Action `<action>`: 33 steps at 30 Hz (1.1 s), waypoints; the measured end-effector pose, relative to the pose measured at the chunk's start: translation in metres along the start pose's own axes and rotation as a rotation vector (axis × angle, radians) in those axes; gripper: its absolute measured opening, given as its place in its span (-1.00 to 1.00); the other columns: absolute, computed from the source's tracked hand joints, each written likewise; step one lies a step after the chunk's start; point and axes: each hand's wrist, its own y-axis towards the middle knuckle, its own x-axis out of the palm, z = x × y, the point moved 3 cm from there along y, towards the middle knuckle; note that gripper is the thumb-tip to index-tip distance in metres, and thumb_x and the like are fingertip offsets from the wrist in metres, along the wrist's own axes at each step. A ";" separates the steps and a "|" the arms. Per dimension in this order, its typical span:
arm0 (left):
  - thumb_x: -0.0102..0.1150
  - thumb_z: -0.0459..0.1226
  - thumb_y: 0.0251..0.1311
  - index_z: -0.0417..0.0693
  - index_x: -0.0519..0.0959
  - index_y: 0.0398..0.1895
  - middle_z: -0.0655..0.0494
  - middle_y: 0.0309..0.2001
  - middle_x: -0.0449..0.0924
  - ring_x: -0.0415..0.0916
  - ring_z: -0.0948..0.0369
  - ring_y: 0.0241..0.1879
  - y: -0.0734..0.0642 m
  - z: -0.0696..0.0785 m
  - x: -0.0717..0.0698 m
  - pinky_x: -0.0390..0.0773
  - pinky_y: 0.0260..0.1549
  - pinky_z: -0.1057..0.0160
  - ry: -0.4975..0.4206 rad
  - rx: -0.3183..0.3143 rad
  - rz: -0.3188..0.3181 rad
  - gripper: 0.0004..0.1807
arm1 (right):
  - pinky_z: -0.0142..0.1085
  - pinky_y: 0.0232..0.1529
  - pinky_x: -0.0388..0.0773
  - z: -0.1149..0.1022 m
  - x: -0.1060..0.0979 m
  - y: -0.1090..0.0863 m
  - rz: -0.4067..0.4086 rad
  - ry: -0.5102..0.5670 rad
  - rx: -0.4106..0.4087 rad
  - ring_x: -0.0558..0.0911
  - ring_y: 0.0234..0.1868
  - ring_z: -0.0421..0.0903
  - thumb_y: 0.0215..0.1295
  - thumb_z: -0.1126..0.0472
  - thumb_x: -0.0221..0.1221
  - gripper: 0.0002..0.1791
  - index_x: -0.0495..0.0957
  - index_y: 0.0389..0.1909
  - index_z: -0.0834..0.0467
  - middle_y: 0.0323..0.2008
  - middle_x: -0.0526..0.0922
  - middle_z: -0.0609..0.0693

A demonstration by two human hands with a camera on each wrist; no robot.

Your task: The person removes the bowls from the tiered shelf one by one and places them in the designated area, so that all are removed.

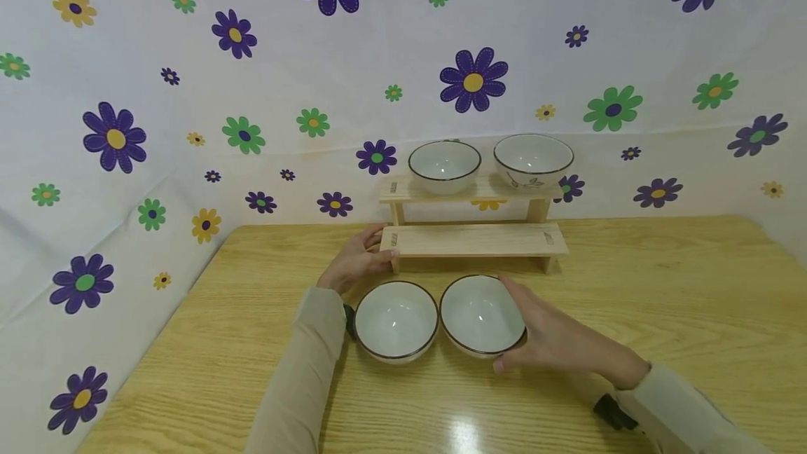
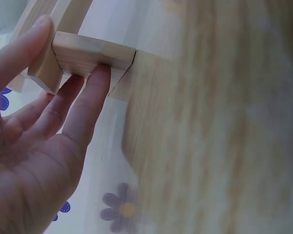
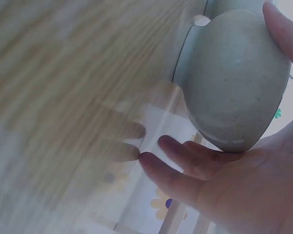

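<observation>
My left hand [image 1: 358,259] grips the left end of a two-tier wooden stand [image 1: 473,240]. Its thumb lies on the lower board, and in the left wrist view the fingertips [image 2: 103,73] touch the leg below. With thumb and fingers spread around the outer right side, my right hand [image 1: 545,331] holds a white bowl [image 1: 482,314] with a dark rim. The right wrist view shows the pale outside of this bowl [image 3: 234,78] against the hand; whether it rests fully on the table I cannot tell. Close on its left stands a matching bowl [image 1: 396,321].
Two more white bowls, a left one [image 1: 444,163] and a right one [image 1: 533,158] with a leaf pattern, sit on the stand's upper board. The glossy wooden table [image 1: 681,314] reaches back to a white flowered cloth [image 1: 271,83].
</observation>
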 end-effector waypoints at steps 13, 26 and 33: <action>0.20 -0.46 0.40 -0.22 0.07 0.62 -0.33 0.51 0.20 0.36 -0.22 0.38 0.000 0.001 0.000 0.57 0.24 0.00 0.031 0.011 -0.014 -0.20 | 0.49 0.26 0.28 0.011 -0.043 -0.005 -0.150 0.180 0.062 0.06 0.45 0.59 0.07 0.17 0.56 0.40 -0.35 0.58 0.44 0.54 -0.14 0.54; 0.19 -0.48 0.40 -0.22 0.06 0.62 -0.34 0.51 0.18 0.35 -0.23 0.39 -0.002 0.004 0.000 0.56 0.25 -0.01 0.020 0.007 -0.019 -0.20 | 0.49 0.30 0.22 0.029 -0.087 0.011 0.132 0.096 0.279 0.04 0.46 0.60 0.22 0.25 0.45 0.29 -0.40 0.58 0.44 0.54 -0.19 0.56; 0.18 -0.48 0.41 -0.22 0.06 0.62 -0.34 0.52 0.17 0.34 -0.23 0.39 -0.001 0.004 0.000 0.55 0.26 -0.03 0.003 0.009 -0.019 -0.20 | 0.47 0.36 0.14 0.032 -0.100 0.020 0.272 0.094 0.324 -0.06 0.50 0.58 0.27 0.27 0.40 0.27 -0.45 0.57 0.45 0.55 -0.34 0.54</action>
